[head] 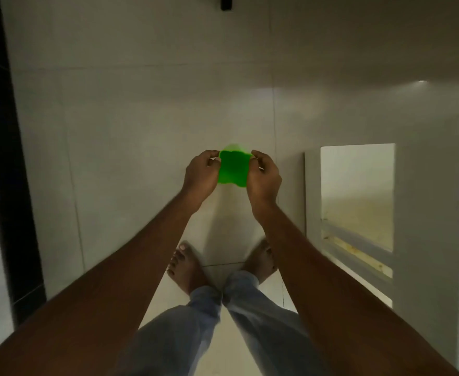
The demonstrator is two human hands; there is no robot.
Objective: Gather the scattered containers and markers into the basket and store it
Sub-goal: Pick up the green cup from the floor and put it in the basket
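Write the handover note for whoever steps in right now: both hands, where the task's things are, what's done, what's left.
Left hand: pinches the left edge of the green item.
Right hand: pinches its right edge.
The green item has a wavy outline, is blurred, and is held in the air over the tiled floor while the person stands. Whether it is a container or a lid cannot be told.
The basket, markers and other containers are not in view.
Done: nothing can be confirmed from this view.
Left: put the green item in the basket, gather the rest, store the basket.
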